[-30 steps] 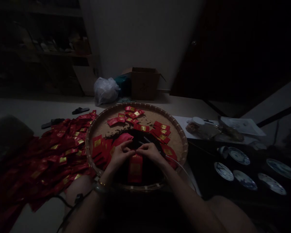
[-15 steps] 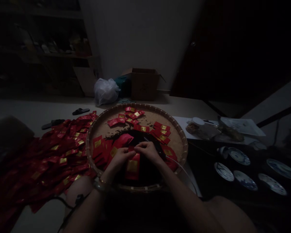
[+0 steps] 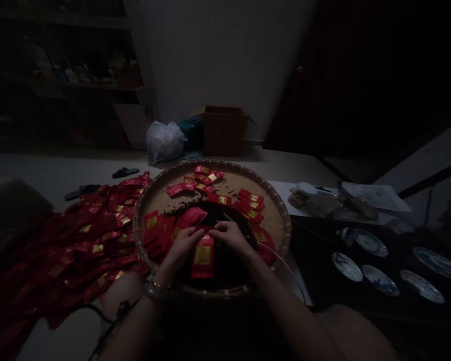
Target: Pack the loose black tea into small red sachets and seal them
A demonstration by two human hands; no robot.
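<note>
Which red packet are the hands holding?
The gold-labelled packet at the near side of the round tray, its top edge pinched by the left hand and right hand. The other packets lie in the tray or heaped on the floor.

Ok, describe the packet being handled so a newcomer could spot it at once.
Find the big round tray in mid-view. Over its near side, the left hand and right hand hold a red packet by its top, gold panel showing. Unlike the other packets in the tray, this one hangs from both hands' fingertips.
</note>
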